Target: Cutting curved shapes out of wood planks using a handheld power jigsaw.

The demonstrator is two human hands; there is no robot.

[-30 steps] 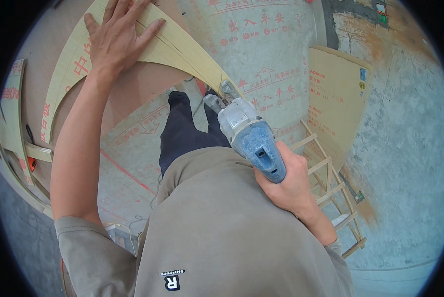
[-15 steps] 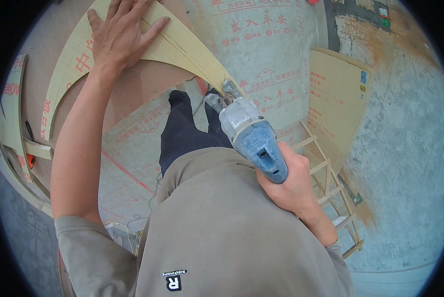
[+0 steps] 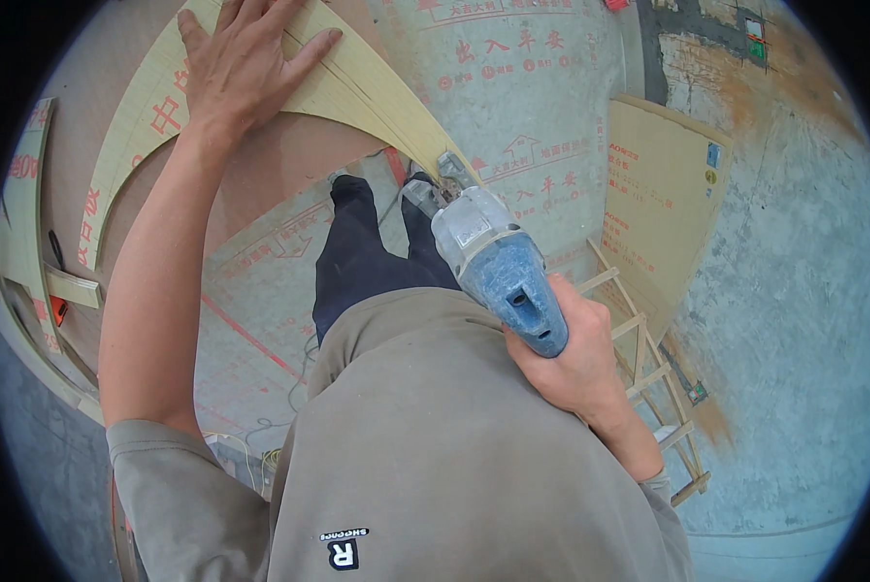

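Note:
My left hand (image 3: 240,76) lies spread on a pale curved plywood piece (image 3: 377,112) with red print and pencil lines, which rests on a brown panel (image 3: 244,184). My right hand (image 3: 575,354) grips the blue handle of a grey-and-blue power tool (image 3: 503,267), which looks like a jigsaw. The tool's dusty metal front is at the narrow right tip of the plywood piece; the blade is too small to make out.
Curved strips (image 3: 27,223) lie at the left with an orange object (image 3: 58,310). My legs (image 3: 367,257) show below, over printed floor covering (image 3: 498,97) with cables. At the right are a large board (image 3: 663,194), a wooden lattice (image 3: 653,378) and a concrete surface (image 3: 765,339).
My left hand and the plywood piece have shifted slightly right and up in the picture; the power tool and my right hand have also shifted slightly right. My grip is the same.

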